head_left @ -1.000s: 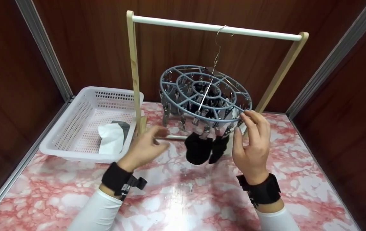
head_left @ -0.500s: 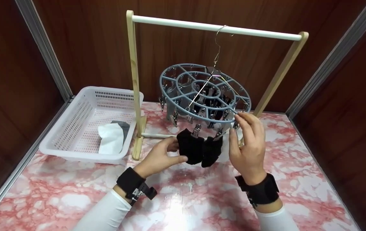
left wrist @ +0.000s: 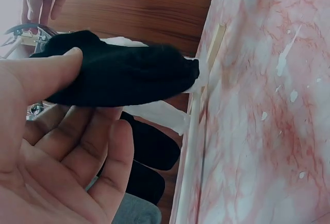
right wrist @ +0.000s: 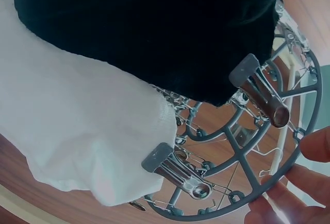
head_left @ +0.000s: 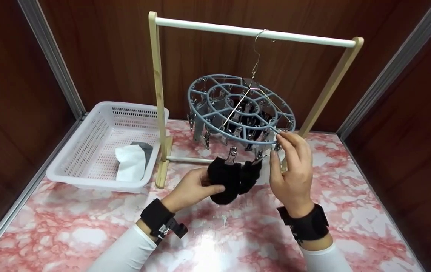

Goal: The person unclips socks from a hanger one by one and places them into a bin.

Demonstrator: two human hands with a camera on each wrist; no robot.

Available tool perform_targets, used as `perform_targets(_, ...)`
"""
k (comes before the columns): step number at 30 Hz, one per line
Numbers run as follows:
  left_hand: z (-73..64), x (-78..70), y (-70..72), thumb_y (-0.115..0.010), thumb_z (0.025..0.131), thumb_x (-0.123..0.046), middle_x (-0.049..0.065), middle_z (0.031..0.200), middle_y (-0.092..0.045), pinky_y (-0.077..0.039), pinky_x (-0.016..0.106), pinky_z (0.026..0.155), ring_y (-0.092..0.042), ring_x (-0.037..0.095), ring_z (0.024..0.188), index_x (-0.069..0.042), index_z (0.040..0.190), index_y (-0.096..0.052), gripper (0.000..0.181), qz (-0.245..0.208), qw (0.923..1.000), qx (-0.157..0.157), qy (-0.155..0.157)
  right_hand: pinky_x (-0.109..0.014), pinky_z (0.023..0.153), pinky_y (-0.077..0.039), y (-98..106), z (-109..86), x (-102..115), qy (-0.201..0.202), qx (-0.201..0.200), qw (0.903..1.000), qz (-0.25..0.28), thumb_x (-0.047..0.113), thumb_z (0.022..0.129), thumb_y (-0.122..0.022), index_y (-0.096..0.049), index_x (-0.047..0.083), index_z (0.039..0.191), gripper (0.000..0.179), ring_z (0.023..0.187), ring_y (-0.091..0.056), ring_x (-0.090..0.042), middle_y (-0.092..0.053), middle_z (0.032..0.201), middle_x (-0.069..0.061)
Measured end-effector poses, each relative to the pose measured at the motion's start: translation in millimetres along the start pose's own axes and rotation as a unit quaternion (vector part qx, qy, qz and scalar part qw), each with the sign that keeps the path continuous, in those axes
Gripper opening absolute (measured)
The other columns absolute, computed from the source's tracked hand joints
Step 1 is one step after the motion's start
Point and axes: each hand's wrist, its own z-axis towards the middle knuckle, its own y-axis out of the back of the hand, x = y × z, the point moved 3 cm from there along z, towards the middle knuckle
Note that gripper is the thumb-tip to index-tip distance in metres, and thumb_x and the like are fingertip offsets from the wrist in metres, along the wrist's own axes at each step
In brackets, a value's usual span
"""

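Note:
My left hand (head_left: 191, 189) pinches a black sock (head_left: 223, 179), its thumb on the near face and its fingers behind. A metal clip (head_left: 232, 155) grips the sock's upper edge. In the left wrist view the same sock (left wrist: 124, 72) lies under the thumb. My right hand (head_left: 293, 170) holds the rim of a round blue-grey clip hanger (head_left: 215, 126) at its front right. From the right wrist view, thumb and fingers (right wrist: 294, 188) are on either side of the rim. A second black sock (head_left: 250, 175) hangs beside the first, and a white sock (right wrist: 98, 116) is clipped nearby.
The hanger hooks onto the white bar (head_left: 215, 27) of a wooden-sided stand. A white basket (head_left: 64, 170) at left holds a white sock (head_left: 130, 162) and a grey piece. More socks (left wrist: 152, 144) hang behind. Dark wood panels surround the pink marbled table (head_left: 215, 241).
My left hand has moved right, from near the stand's left post to the black sock, and taken hold of it. The hanger has turned slightly, and my right hand has shifted slightly left with the rim.

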Motion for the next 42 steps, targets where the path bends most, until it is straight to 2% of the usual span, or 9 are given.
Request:
perform_targets(5,-1.7,-4.7,-2.3,-0.083,0.088,-0.018,0.004,0.095,-0.076,-0.057,0.028,0.077,-0.071,0.015,0.086,-0.007,0.100,-0.077,0.017,-0.007,0.9999,0.007,-0.006,-0.052,0.107,-0.039,3.7,6.8,13.1,0.005,-0.008,0.9999,0.004,0.003,0.091,-0.064,-0.067,-0.008,0.122,0.032,0.117,-0.054,-0.048,-0.063,0.122,-0.027)
perform_targets(9,-2.6,-8.0,-5.3,-0.081,0.089,-0.019,0.003,0.095,-0.077,-0.058,0.028,0.077,-0.073,0.014,0.084,-0.008,0.099,-0.077,0.015,-0.009,0.9998,0.019,0.001,-0.050,0.100,-0.040,7.4,10.7,23.6,0.015,-0.036,0.9992,0.003,0.012,0.097,-0.064,-0.069,-0.010,0.117,0.030,0.109,-0.054,-0.048,-0.063,0.112,-0.030)
perform_targets(14,-3.1,-12.5,-9.5,-0.079,0.091,-0.023,0.000,0.097,-0.077,-0.059,0.031,0.079,-0.073,0.014,0.086,-0.011,0.102,-0.077,0.016,0.009,0.9995,0.028,-0.008,-0.043,0.086,-0.041,8.1,8.4,27.8,0.031,-0.058,0.9978,0.010,0.009,0.093,-0.067,-0.072,-0.008,0.111,0.025,0.093,-0.054,-0.043,-0.062,0.100,-0.027)
perform_targets(19,-5.9,-16.4,-13.6,-0.077,0.093,-0.025,-0.004,0.099,-0.076,-0.059,0.031,0.080,-0.073,0.013,0.088,-0.014,0.107,-0.075,0.018,0.009,0.9995,0.032,-0.002,-0.034,0.077,-0.046,3.3,3.3,26.0,0.052,-0.026,0.9980,0.024,0.008,0.092,-0.068,-0.073,-0.008,0.106,0.022,0.082,-0.059,-0.037,-0.064,0.092,-0.022)
perform_targets(26,-9.3,-23.6,-21.0,-0.075,0.095,-0.024,0.002,0.105,-0.075,-0.058,0.030,0.081,-0.073,0.014,0.092,-0.010,0.110,-0.075,0.021,-0.002,0.9993,0.037,0.001,-0.027,0.067,-0.044,-5.9,-7.5,15.9,0.054,0.056,0.9948,0.067,0.012,0.094,-0.071,-0.072,-0.006,0.109,0.024,0.075,-0.060,-0.027,-0.067,0.089,-0.015)
perform_targets(31,-11.5,-28.5,-27.1,-0.074,0.096,-0.023,0.003,0.109,-0.074,-0.059,0.030,0.082,-0.073,0.013,0.094,-0.011,0.114,-0.074,0.022,-0.014,0.9987,0.049,0.006,-0.032,0.069,-0.051,-13.8,-15.4,7.6,0.027,0.113,0.9912,0.063,0.014,0.093,-0.073,-0.069,-0.001,0.122,0.032,0.080,-0.062,-0.024,-0.068,0.098,-0.011)
perform_targets(36,-13.3,-31.3,-30.8,-0.073,0.096,-0.025,0.001,0.106,-0.075,-0.059,0.028,0.079,-0.073,0.012,0.091,-0.011,0.112,-0.075,0.021,0.001,0.9984,0.057,0.006,-0.030,0.072,-0.051,-18.7,-19.7,5.3,-0.009,0.149,0.9874,0.051,0.014,0.093,-0.075,-0.067,0.001,0.130,0.040,0.082,-0.062,-0.022,-0.068,0.100,-0.008)
perform_targets(39,-14.2,-32.6,-32.5,-0.073,0.097,-0.026,0.000,0.103,-0.076,-0.059,0.028,0.077,-0.073,0.012,0.089,-0.011,0.110,-0.075,0.020,0.004,0.9981,0.062,0.004,-0.028,0.071,-0.052,-18.7,-21.3,4.1,-0.056,0.169,0.9817,0.068,0.012,0.094,-0.075,-0.067,0.003,0.131,0.039,0.082,-0.063,-0.018,-0.069,0.102,-0.004)
perform_targets(42,-15.9,-33.4,-33.5,-0.073,0.097,-0.027,0.000,0.102,-0.075,-0.059,0.027,0.076,-0.073,0.011,0.087,-0.011,0.109,-0.075,0.019,0.007,0.9978,0.066,0.005,-0.025,0.068,-0.052,-18.2,-22.3,1.8,-0.127,0.188,0.9688,0.100,0.014,0.096,-0.074,-0.067,0.006,0.131,0.037,0.079,-0.064,-0.015,-0.069,0.102,0.001)
